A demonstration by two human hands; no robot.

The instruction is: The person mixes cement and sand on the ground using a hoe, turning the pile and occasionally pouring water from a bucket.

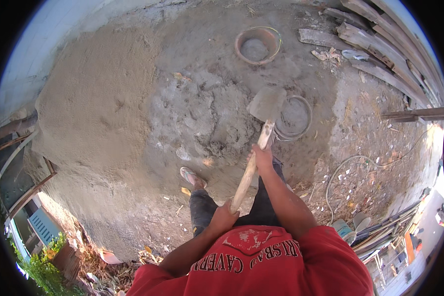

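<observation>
I hold a shovel (249, 175) by its pale wooden handle. My left hand (225, 215) is closed round the handle's end near my waist, and my right hand (262, 157) grips it further forward, close to the blade. The flat grey blade (268, 102) reaches over the left rim of a round bucket (308, 129), which has grey wet mix (293, 116) inside. Whether the blade touches the rim I cannot tell. Left of it spreads a lumpy heap of grey mortar (202, 118). A reddish-brown bucket (238, 45) with a yellow-green handle stands farther off, also with grey mix in it.
A broad sand pile (96, 93) lies on the left against a pale wall (39, 59). Old wooden planks (375, 44) are stacked at the far right. A thin hose (330, 182) curves over the littered ground on the right. My sandalled left foot (193, 176) stands beside the mortar.
</observation>
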